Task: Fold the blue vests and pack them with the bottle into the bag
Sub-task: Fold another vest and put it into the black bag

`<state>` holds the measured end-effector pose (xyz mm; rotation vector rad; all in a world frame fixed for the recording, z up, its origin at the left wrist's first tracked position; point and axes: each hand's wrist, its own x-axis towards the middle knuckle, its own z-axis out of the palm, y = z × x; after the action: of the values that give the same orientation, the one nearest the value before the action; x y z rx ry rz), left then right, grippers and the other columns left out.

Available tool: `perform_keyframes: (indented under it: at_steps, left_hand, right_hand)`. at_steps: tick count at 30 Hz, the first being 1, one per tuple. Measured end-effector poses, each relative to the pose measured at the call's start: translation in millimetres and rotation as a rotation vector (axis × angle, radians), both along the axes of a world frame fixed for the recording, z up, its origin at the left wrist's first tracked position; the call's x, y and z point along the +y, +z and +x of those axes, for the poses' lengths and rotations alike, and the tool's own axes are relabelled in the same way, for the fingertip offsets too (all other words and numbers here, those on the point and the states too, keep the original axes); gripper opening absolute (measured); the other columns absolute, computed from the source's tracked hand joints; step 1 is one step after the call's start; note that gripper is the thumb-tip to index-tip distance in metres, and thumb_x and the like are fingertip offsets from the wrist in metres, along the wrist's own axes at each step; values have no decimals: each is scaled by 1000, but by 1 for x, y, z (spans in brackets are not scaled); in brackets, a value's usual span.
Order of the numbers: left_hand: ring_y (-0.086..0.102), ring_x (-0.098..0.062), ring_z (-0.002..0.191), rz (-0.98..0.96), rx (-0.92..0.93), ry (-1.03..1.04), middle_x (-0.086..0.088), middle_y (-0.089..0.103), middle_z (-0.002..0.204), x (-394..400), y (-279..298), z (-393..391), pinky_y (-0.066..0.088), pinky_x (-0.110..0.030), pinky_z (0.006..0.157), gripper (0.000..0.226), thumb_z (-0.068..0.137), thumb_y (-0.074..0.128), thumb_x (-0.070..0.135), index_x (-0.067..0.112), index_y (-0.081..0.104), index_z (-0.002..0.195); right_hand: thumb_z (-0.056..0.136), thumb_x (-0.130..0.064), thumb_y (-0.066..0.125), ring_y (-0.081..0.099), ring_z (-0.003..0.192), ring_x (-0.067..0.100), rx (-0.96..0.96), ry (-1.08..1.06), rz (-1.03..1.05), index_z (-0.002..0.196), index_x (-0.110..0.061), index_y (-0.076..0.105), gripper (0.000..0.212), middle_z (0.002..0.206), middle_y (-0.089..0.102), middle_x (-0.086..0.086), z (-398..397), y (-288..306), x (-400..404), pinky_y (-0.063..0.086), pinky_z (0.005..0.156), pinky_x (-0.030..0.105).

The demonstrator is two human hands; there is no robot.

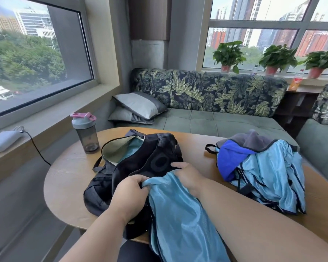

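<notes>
We see both hands at the near edge of a rounded wooden table [193,146], each gripping the top hem of a light blue vest [178,220]. The left hand [128,193] has its fingers curled round the vest's left corner, bunching the cloth; the fingertips are tucked into the fold and hidden from us. The right hand [187,175] pinches the hem on the other side with fingers bent down over it, and we cannot make out its thumb. The vest hangs from the hands over the table's edge and is cut off at the bottom of the frame, so we cannot tell how far it is folded.

Just behind the hands lies the black bag [138,167], unzipped, its pale lining showing. A patch of light blue cloth shows inside the opening, though most of the interior is hidden by the bag's own flap. The bag's near end is covered by the left hand and the vest.

The bottle [85,132], a smoky shaker with a grey and pink lid, stands upright on the table to the left of the bag, apart from it.

On the right of the table sits a heap of more blue vests [269,176], tangled with a darker blue piece and something grey on top; we cannot count them.
</notes>
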<state>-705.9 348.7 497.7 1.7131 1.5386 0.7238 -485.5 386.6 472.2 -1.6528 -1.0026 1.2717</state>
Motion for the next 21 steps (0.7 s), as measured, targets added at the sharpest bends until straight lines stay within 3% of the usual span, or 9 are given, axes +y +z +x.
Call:
perform_keyframes:
  at_steps: [2, 3, 6, 8, 10, 14, 16, 18, 21]
  left_hand:
    - [67, 6, 74, 26, -12, -2, 32, 72, 81, 0, 9, 8, 48, -15, 63, 23, 96, 66, 22, 42, 76, 92]
    - [68, 3, 72, 37, -12, -2, 29, 73, 81, 1, 13, 12, 49, -17, 62, 22, 96, 66, 22, 42, 76, 92]
    - [68, -9, 65, 93, 10, -35, 15, 75, 76, 5, 30, 29, 50, -21, 52, 18, 96, 66, 23, 39, 76, 96]
    - [63, -4, 55, 153, 38, -69, 10, 73, 70, 8, 47, 43, 43, -18, 46, 16, 98, 66, 24, 37, 75, 96]
    - [59, -1, 51, 209, 74, -107, 12, 68, 66, 12, 71, 57, 39, -16, 45, 15, 99, 66, 24, 36, 75, 95]
    - [66, -18, 80, 405, 174, -146, 13, 68, 76, 23, 135, 86, 47, -30, 65, 15, 100, 64, 26, 37, 73, 93]
    - [64, -16, 73, 497, 125, -145, 11, 67, 74, 23, 163, 96, 48, -32, 63, 12, 101, 65, 28, 34, 74, 96]
    - [66, -14, 68, 561, 8, -139, 10, 68, 73, 17, 177, 100, 55, -34, 64, 8, 100, 68, 29, 31, 75, 99]
    - [68, -14, 80, 615, -53, -121, 13, 71, 87, 1, 163, 99, 57, -37, 77, 8, 97, 72, 28, 32, 76, 103]
  right_hand:
    - [100, 4, 57, 73, 85, 23, 44, -65, 57, 130, -14, 66, 35, 109, 74, 11, 15, 12, -11, 60, 68, 31]
    - [102, 2, 56, 71, 87, 20, 37, -99, 100, 124, -15, 68, 31, 111, 73, 9, 24, 17, -15, 60, 72, 30]
    - [101, -6, 59, 68, 111, 21, -35, -190, 224, 107, -27, 76, 28, 121, 74, 5, 58, 47, -29, 54, 105, 43]
    - [100, -5, 61, 67, 112, 23, -61, -211, 289, 104, -25, 76, 26, 119, 75, 8, 81, 76, -40, 49, 112, 50]
    - [100, -4, 62, 66, 106, 24, -94, -209, 348, 104, -23, 78, 26, 114, 76, 10, 98, 111, -49, 49, 112, 52]
    - [101, -1, 61, 65, 100, 19, -140, -220, 492, 103, -22, 77, 26, 104, 74, 1, 123, 188, -66, 54, 99, 38]
    - [102, -3, 62, 66, 105, 19, -137, -230, 588, 103, -24, 77, 25, 109, 75, 1, 131, 221, -76, 54, 102, 40]
    - [102, -7, 63, 67, 112, 18, -136, -256, 644, 109, -24, 78, 23, 117, 75, 2, 136, 237, -92, 52, 105, 38]
    - [103, -13, 63, 68, 101, 21, -76, -250, 593, 110, -26, 80, 23, 115, 77, 4, 132, 217, -127, 53, 92, 41]
